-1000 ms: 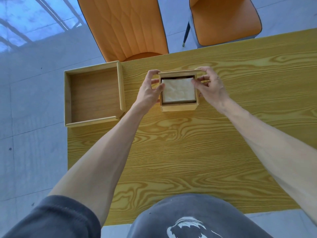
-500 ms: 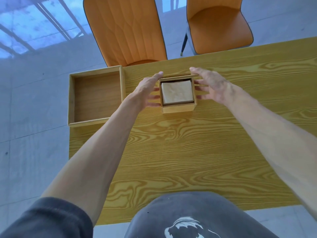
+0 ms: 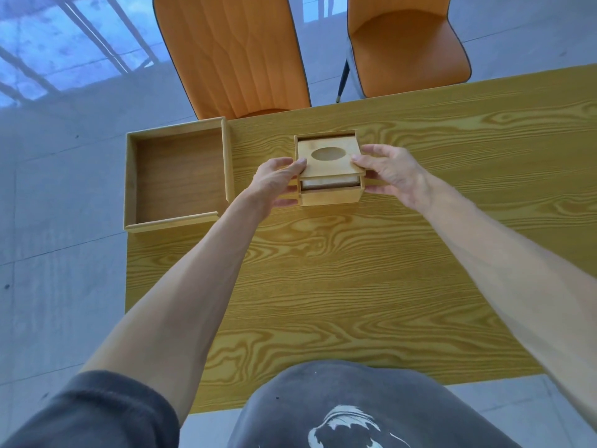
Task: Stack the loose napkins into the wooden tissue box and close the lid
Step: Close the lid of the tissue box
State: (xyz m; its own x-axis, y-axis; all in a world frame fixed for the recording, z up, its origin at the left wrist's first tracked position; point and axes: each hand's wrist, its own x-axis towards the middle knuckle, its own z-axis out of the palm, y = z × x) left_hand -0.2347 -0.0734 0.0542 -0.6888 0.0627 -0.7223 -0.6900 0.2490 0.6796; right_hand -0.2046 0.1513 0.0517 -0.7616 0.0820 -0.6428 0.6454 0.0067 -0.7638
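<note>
The small wooden tissue box stands on the yellow wood-grain table. Its flat wooden lid, with an oval opening, lies over most of the top, tilted, with the near edge raised above the rim. A strip of white napkins shows in the gap under that near edge. My left hand pinches the lid's left edge with thumb and fingers. My right hand grips the lid's right edge, its lower fingers against the box side.
A shallow wooden tray lies at the table's left end, overhanging the edge. Two orange chairs, one behind the tray and one further right, stand beyond the far table edge. Grey floor surrounds the table.
The lid was not in view before; now both hands hold it over the box, covering most of the napkins. Half a second ago the hands were spread open beside the box.
</note>
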